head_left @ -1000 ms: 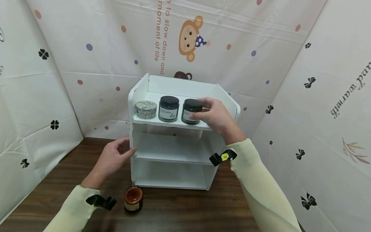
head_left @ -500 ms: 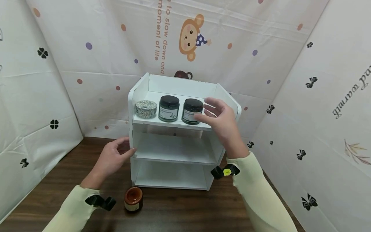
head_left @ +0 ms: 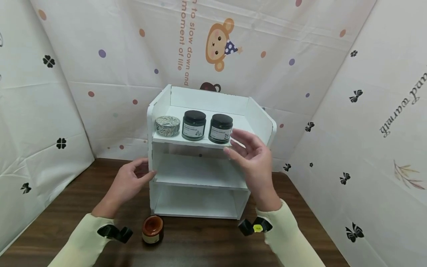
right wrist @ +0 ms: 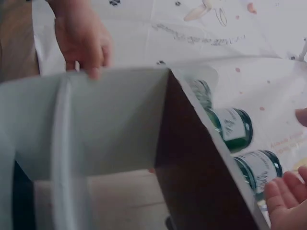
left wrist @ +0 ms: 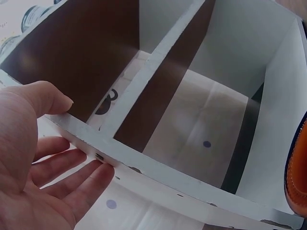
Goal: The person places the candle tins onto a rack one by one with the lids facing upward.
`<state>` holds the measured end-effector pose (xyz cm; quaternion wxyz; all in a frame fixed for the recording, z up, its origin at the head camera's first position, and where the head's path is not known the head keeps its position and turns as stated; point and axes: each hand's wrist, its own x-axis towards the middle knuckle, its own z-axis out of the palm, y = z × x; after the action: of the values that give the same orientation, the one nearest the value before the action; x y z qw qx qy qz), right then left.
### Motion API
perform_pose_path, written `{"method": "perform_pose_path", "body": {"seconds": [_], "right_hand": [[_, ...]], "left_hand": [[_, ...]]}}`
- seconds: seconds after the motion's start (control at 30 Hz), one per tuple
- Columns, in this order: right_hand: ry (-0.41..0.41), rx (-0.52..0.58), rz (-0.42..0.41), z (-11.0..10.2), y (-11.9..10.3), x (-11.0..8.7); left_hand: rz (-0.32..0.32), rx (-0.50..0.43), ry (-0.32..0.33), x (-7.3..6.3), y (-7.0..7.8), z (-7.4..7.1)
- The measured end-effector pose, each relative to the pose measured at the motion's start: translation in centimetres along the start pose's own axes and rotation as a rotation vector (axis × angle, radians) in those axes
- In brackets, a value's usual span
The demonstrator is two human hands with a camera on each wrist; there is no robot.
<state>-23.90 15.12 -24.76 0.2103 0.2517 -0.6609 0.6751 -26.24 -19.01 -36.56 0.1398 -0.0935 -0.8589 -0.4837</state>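
A small white shelf unit (head_left: 200, 185) stands on the dark table. My left hand (head_left: 131, 183) holds its left side panel, thumb at the front edge and fingers against the outer face, as the left wrist view shows. On the top level, left to right, sit a leaf-patterned round tin (head_left: 168, 126), a dark green candle jar (head_left: 194, 125) with black lid, and a matching candle jar (head_left: 220, 128). My right hand (head_left: 255, 159), fingers loosely bent and holding nothing, is just right of and below the right jar, in front of the top board.
An amber glass jar (head_left: 152, 230) with a pale label stands on the table (head_left: 200, 244) before the shelf's front left corner. Printed white cloth (head_left: 116, 85) hangs behind and at both sides. The shelf has two lower levels.
My right hand has let go of the right candle jar and moved down and back toward me. The jar stays on the top level, its label now uncovered. My left hand has not moved.
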Motion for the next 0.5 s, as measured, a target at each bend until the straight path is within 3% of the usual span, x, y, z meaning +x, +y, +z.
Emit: {"method": "perform_pose_path", "body": {"seconds": [0.5], "right_hand": [[-0.122,0.164,-0.206,2.5,7.0,-7.3]], "left_hand": [[-0.006,0.007,-0.005,0.1,0.1,0.0]]}}
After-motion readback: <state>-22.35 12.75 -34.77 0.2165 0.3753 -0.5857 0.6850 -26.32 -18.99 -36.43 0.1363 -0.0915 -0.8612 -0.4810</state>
